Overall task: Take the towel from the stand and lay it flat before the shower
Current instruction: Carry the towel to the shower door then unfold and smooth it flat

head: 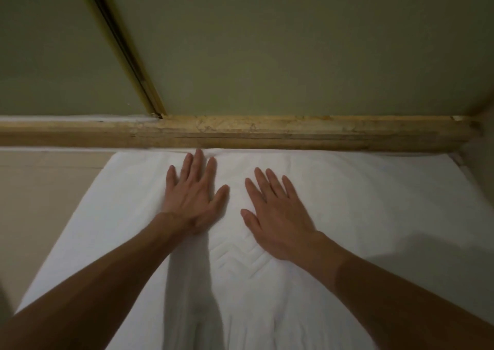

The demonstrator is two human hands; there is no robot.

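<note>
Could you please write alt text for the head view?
Both hands, left hand and right hand, press flat with spread fingers on a white towel spread on the floor. Its far edge lies along a stone sill below a glass panel.

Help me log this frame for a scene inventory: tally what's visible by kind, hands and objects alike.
Hands: 2, the left hand and right hand, both flat, palms down on the towel
White towels: 1, the towel spread on the floor
Stone thresholds: 1, the threshold along the towel's far edge
Total: 4
</note>
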